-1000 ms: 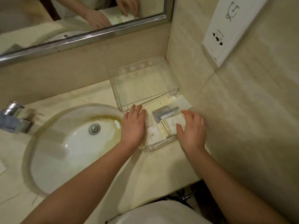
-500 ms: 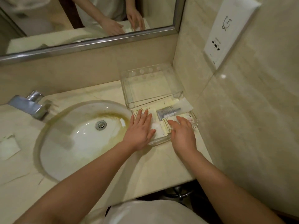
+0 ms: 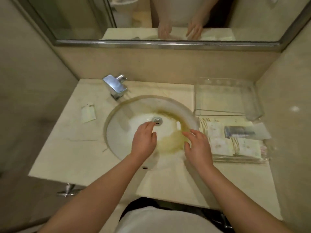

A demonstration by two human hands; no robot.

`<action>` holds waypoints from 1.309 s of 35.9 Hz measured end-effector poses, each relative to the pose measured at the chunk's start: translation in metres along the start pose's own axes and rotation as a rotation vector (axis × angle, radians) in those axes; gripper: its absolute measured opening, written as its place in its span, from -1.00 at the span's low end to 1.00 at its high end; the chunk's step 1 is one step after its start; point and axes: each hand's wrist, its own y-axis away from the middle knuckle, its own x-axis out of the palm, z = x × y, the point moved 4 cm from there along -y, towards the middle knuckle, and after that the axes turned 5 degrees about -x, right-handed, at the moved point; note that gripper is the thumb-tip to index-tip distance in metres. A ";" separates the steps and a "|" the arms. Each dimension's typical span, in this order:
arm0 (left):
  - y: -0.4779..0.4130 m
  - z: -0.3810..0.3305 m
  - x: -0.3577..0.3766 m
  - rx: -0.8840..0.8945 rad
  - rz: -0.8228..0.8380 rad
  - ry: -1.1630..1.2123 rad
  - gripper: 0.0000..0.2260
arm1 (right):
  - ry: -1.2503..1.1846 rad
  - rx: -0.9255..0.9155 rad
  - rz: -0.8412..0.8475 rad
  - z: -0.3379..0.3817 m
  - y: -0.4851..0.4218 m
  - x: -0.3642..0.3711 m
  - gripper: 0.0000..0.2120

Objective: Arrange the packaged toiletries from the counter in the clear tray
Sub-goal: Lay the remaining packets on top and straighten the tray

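A clear tray [image 3: 239,159] sits on the counter at the right, holding several white packaged toiletries [image 3: 218,138] and a grey-blue packet [image 3: 239,131]. Behind it stands an empty clear box [image 3: 252,101]. One small white packet [image 3: 88,113] lies on the counter left of the sink. My left hand [image 3: 143,140] hovers over the sink basin with fingers apart, holding nothing. My right hand [image 3: 198,146] hangs over the basin's right rim, just left of the tray, fingers spread and empty.
A white sink basin [image 3: 127,132] with a yellow stain and a metal drain [image 3: 157,120] fills the counter's middle. A chrome tap [image 3: 115,87] stands behind it. A mirror [image 3: 151,19] runs along the back wall; tiled walls close both sides.
Both hands have left the tray and moved left over the sink. The view has swung left, bringing the tap and the left counter packet into sight.
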 end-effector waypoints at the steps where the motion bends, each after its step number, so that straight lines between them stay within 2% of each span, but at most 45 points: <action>1: -0.006 0.022 -0.016 -0.099 -0.063 0.023 -0.64 | -0.008 -0.029 0.024 0.011 -0.004 0.009 -0.61; 4: -0.024 0.095 -0.066 -0.402 -0.231 0.078 -0.73 | -0.027 -0.067 0.091 0.040 -0.015 0.035 -0.62; 7: -0.046 0.169 -0.109 -0.652 -0.309 0.088 -0.76 | -0.027 -0.083 0.135 0.065 -0.027 0.058 -0.62; 9: -0.061 0.207 -0.128 -0.777 -0.314 0.085 -0.71 | -0.021 -0.081 0.178 0.080 -0.033 0.071 -0.62; 13: -0.085 0.247 -0.135 -0.986 -0.259 0.118 -0.44 | -0.007 -0.079 0.244 0.099 -0.042 0.092 -0.61; 16: -0.099 0.261 -0.130 -1.058 -0.244 0.094 -0.42 | -0.006 -0.068 0.238 0.107 -0.045 0.101 -0.60; 20: -0.111 0.266 -0.123 -0.956 -0.221 0.193 -0.71 | -0.009 -0.053 0.215 0.112 -0.046 0.104 -0.61; 24: -0.098 0.235 -0.120 -0.776 -0.254 0.400 -0.98 | -0.040 -0.028 0.239 0.115 -0.043 0.104 -0.62; 25: -0.092 0.222 -0.119 -0.717 -0.254 0.395 -0.98 | -0.066 -0.018 0.239 0.115 -0.043 0.102 -0.63; 29: -0.060 0.160 -0.106 -0.365 -0.254 0.411 -0.78 | -0.297 0.130 0.195 0.114 -0.040 0.085 -0.72; 32: -0.041 0.113 -0.093 -0.190 -0.151 0.471 -0.69 | -0.531 0.266 0.095 0.107 -0.039 0.064 -0.83; 35: -0.027 0.051 -0.079 -0.049 0.015 0.570 -0.65 | -0.800 0.389 0.051 0.090 -0.034 0.030 -0.82; 39: -0.014 -0.007 -0.057 -0.044 0.240 0.718 -0.57 | -0.896 0.413 0.272 0.067 -0.028 0.002 -0.77; 41: -0.009 -0.040 -0.041 0.000 0.330 0.732 -0.62 | -0.927 0.415 0.317 0.046 -0.020 -0.017 -0.65; 45: -0.004 -0.098 -0.008 0.072 0.414 0.720 -0.69 | -1.020 0.440 0.264 0.005 -0.002 -0.052 -0.75; 47: -0.002 -0.120 0.011 -0.037 0.406 0.786 -0.63 | -1.037 0.505 0.161 -0.022 0.007 -0.066 -0.81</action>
